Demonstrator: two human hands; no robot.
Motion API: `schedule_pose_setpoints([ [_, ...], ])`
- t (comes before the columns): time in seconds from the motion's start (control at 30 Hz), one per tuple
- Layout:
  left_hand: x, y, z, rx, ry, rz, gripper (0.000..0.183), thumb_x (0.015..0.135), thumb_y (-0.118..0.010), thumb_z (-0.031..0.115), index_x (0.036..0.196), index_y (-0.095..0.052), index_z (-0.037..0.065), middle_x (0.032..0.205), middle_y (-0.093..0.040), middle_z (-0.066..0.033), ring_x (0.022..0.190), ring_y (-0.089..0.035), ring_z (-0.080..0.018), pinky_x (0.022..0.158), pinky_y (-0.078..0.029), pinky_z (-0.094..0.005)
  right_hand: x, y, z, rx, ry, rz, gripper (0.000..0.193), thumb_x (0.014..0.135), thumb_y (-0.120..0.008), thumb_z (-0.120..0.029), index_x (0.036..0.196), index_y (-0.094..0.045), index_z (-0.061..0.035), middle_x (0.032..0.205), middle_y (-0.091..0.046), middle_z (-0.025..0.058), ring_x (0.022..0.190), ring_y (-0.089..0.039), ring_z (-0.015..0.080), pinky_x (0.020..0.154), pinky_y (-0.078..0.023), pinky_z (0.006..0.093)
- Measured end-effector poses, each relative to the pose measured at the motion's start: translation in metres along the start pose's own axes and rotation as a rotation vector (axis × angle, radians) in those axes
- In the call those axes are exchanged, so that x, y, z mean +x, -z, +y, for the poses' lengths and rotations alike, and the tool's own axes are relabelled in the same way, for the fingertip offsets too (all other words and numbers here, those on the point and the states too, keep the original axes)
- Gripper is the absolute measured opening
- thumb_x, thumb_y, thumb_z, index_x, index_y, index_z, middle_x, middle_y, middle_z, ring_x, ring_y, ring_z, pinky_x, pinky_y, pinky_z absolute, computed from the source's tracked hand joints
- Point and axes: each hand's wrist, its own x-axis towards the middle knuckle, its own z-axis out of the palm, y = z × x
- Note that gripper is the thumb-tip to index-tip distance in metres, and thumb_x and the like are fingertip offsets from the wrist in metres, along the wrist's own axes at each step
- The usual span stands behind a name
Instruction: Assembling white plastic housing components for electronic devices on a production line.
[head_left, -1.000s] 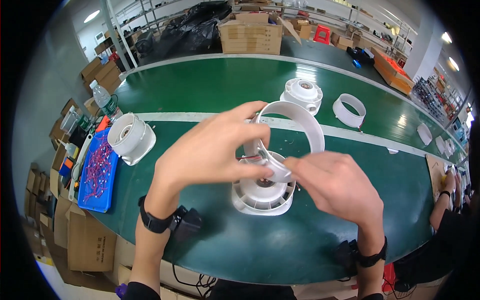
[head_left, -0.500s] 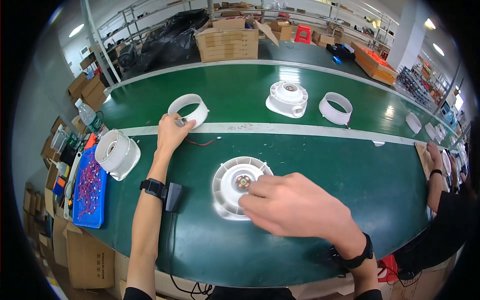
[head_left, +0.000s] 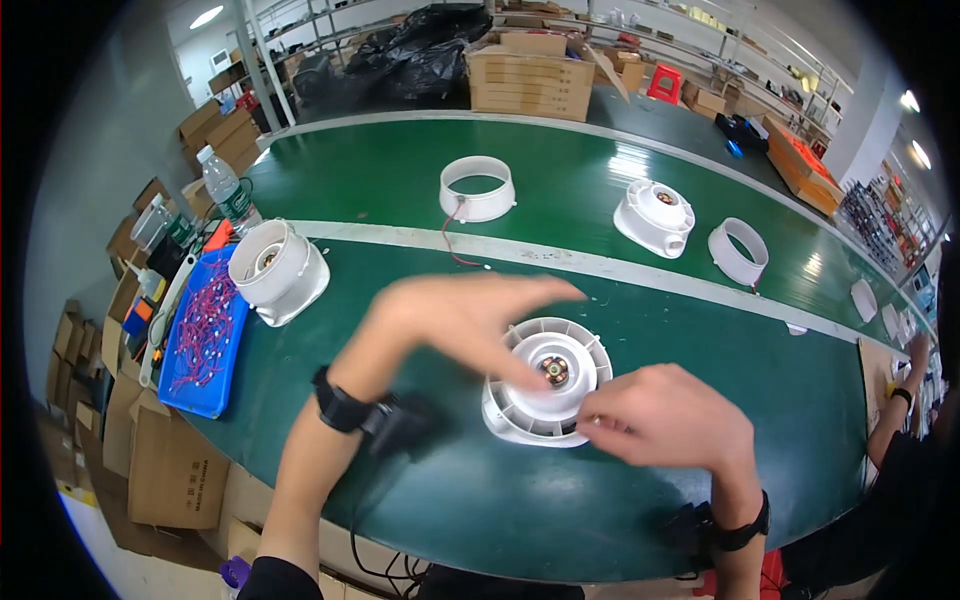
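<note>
In front of me a round white fan housing [head_left: 508,405], with radial slots and a motor at its centre, lies on the green table. My left hand [head_left: 465,325], blurred, reaches over its left part with thumb and fingers spread, holding nothing. At its lower right rim my right hand [head_left: 670,415] has its fingertips pinched together; whatever is between them is hidden. Beyond, a white ring [head_left: 478,207] with a red wire stands on the green belt. To the left sits a white housing with a tall collar [head_left: 290,285], tilted.
A blue tray [head_left: 212,395] of red wires and a water bottle [head_left: 230,195] are at the left. Another white housing [head_left: 650,222] and a ring [head_left: 738,262] stand on the belt. Cardboard boxes [head_left: 530,85] lie behind. At the far right a co-worker's arm [head_left: 890,420] shows.
My left hand has let go of the white ring and come back toward me, over the fan housing. My right hand has shifted to the housing's lower right rim. The view has turned left.
</note>
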Motion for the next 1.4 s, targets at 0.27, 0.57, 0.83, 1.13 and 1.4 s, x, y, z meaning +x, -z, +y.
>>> schedule_pose_setpoints([
  [0.27, -0.01, -0.01, 0.037, 0.343, 0.382, -0.125, 0.11, 0.063, -0.08, 0.052, 0.15, -0.03, 0.006, 0.129, -0.051, -0.0273, 0.12, -0.05, -0.0431, 0.099, -0.045, -0.0462, 0.009, 0.004, 0.081, 0.163, -0.116, 0.535, 0.015, 0.088, -0.064, -0.01, 0.082, -0.065, 0.0034, 0.061, -0.059, 0.0129, 0.051, -0.055, 0.0174, 0.051, -0.043, 0.0298],
  [0.57, -0.093, 0.168, -0.181, 0.465, 1.05, 0.528, 0.122, 0.054, -0.078, 0.066, 0.151, -0.029, 0.009, 0.142, -0.046, -0.024, 0.127, -0.05, -0.0388, 0.105, -0.043, -0.0457, 0.017, -0.025, 0.104, -0.027, -0.123, 0.338, 0.021, 0.087, -0.06, -0.016, 0.103, -0.068, -0.0034, 0.108, -0.066, 0.0146, 0.099, -0.063, 0.0341, 0.085, -0.052, 0.0431],
  [0.83, -0.036, 0.112, -0.225, 0.583, 1.073, 1.113, 0.1, 0.066, -0.077, 0.06, 0.144, -0.036, 0.011, 0.145, -0.037, -0.0183, 0.13, -0.042, -0.0413, 0.098, -0.04, -0.0659, 0.015, -0.018, 0.069, -0.096, -0.292, 0.116, 0.032, 0.086, -0.063, -0.02, 0.114, -0.066, -0.0061, 0.127, -0.059, 0.0181, 0.107, -0.062, 0.0385, 0.094, -0.05, 0.0448],
  [1.13, -0.091, 0.078, -0.16, 0.286, 0.208, 0.646, 0.046, 0.083, -0.064, 0.029, 0.12, -0.063, 0.001, 0.11, -0.069, -0.0193, 0.1, -0.067, -0.0324, 0.091, -0.051, -0.042, 0.031, -0.021, 0.073, -0.12, -0.226, -0.015, 0.043, 0.08, -0.069, -0.026, 0.117, -0.067, -0.0032, 0.136, -0.054, 0.0242, 0.121, -0.056, 0.0397, 0.103, -0.045, 0.0426],
  [1.4, -0.305, -0.182, 0.088, 0.3, 0.019, 0.895, 0.015, 0.084, -0.062, 0.007, 0.098, -0.068, 0.004, 0.101, -0.064, -0.0128, 0.097, -0.063, -0.0291, 0.078, -0.054, -0.0378, 0.053, -0.007, 0.09, -0.104, -0.298, -0.047, 0.04, 0.076, -0.071, -0.017, 0.11, -0.064, 0.0026, 0.103, -0.067, 0.0197, 0.1, -0.064, 0.0342, 0.092, -0.05, 0.0416],
])
